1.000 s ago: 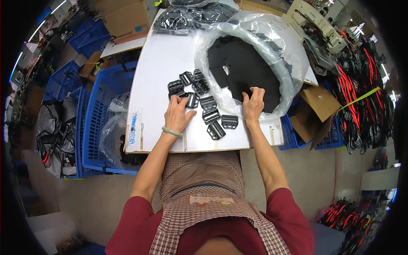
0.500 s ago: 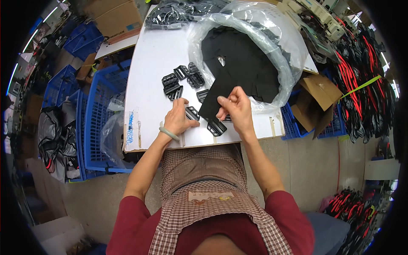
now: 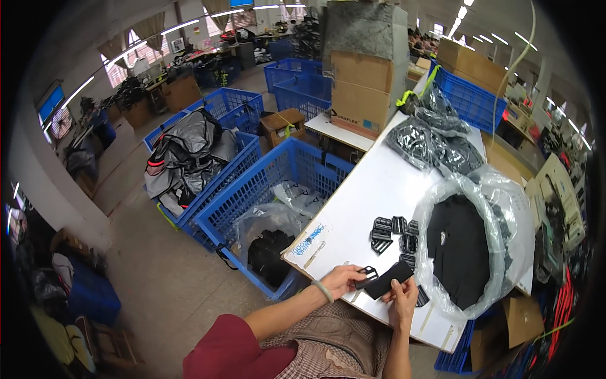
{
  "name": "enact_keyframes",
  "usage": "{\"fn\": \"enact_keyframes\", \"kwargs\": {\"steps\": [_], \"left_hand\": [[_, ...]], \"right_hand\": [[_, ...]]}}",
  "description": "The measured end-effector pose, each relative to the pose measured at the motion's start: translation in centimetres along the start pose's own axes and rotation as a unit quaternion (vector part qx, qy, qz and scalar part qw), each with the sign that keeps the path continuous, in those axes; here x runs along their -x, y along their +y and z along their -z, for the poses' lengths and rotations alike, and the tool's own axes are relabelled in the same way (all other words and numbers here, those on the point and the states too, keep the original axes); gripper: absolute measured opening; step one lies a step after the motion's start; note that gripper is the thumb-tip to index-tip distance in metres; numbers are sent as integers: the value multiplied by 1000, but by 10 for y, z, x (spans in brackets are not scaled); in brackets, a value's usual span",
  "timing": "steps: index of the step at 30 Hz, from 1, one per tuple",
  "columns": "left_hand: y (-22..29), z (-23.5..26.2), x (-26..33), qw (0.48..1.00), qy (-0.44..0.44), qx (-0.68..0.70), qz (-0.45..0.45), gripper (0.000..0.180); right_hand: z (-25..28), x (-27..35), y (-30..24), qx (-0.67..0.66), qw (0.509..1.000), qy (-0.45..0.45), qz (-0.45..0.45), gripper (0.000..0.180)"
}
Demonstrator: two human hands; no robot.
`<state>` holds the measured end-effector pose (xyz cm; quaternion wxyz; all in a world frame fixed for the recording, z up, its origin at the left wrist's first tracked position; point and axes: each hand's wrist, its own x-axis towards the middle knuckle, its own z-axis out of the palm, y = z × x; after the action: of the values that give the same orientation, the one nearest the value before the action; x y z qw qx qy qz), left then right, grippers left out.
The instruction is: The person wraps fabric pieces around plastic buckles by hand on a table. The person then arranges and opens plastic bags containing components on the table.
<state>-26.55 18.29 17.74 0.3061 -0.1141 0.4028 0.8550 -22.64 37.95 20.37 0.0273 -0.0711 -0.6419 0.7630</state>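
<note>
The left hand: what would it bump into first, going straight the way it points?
Beyond the black buckle it holds, the left hand would probably meet the black fabric piece in the right hand; depth is unclear.

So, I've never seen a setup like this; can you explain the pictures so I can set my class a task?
No machine here: just a person working bare-handed. The pictures come from a wide fisheye camera worn on the head, looking down, so straight edges bend toward the rim. The left hand holds a black buckle; the right hand holds a piece of black fabric. Whether these two are joined is unclear. On the white table lie more black buckles and an open clear bag with black pieces inside.
</note>
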Motion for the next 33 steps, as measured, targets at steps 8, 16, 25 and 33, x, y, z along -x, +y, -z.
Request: {"fn": "enact_keyframes", "kwargs": {"steps": [8, 16, 25, 33], "left_hand": [[0, -43, 14, 997, -14, 40, -58, 34], [-6, -58, 24, 986, -13, -61, -156, 24], [-3, -66, 26, 976, -20, -95, -193, 18], [-1, -86, 47, 936, -5, -294, -193, 33]], "right_hand": [[-16, 16, -38, -16, 976, 120, 181, 15], [-25, 23, -42, 46, 971, 135, 194, 15], [-25, 28, -46, 39, 961, 171, 214, 18], [-12, 51, -60, 33, 980, 108, 163, 20]]}}
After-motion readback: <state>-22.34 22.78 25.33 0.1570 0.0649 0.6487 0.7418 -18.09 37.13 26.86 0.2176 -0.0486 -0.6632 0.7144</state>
